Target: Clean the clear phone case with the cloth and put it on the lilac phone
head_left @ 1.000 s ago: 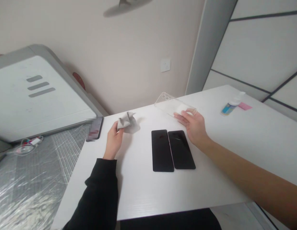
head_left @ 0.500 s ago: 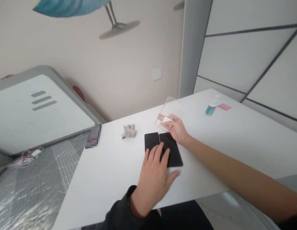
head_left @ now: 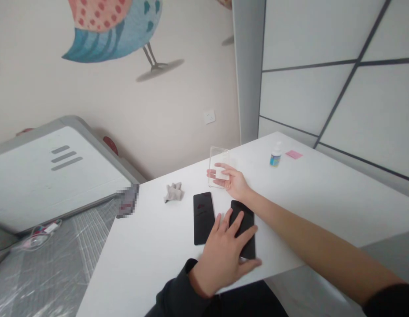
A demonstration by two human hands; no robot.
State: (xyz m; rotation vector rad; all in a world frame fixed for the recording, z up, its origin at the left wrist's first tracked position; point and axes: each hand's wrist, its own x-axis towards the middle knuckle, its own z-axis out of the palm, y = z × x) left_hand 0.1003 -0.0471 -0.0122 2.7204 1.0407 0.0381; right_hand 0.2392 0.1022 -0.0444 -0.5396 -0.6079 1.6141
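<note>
My left hand (head_left: 222,257) lies with fingers spread over a dark smartphone (head_left: 242,207) on the table, partly covering it. To that phone's left, a second dark smartphone (head_left: 203,220) lies flat with its screen up and a gap between the two. Beyond them, my right hand (head_left: 239,185) grips a clear phone case (head_left: 219,155), held up near the table's far edge. A small white piece (head_left: 221,173) shows at the fingers of this hand; whether it is a card or part of the case I cannot tell.
A crumpled grey-beige cloth (head_left: 174,192) lies left of the phones. Toward the right stand a small spray bottle (head_left: 275,155) with a blue label and, beside it, a pink slip (head_left: 294,154). A blurred-out item (head_left: 127,201) sits at the white table's (head_left: 141,251) left corner.
The two phones, side by side before, are now apart, the right one shifted rightward under my left hand. The clear case in my right hand is more upright. The view has tilted up.
</note>
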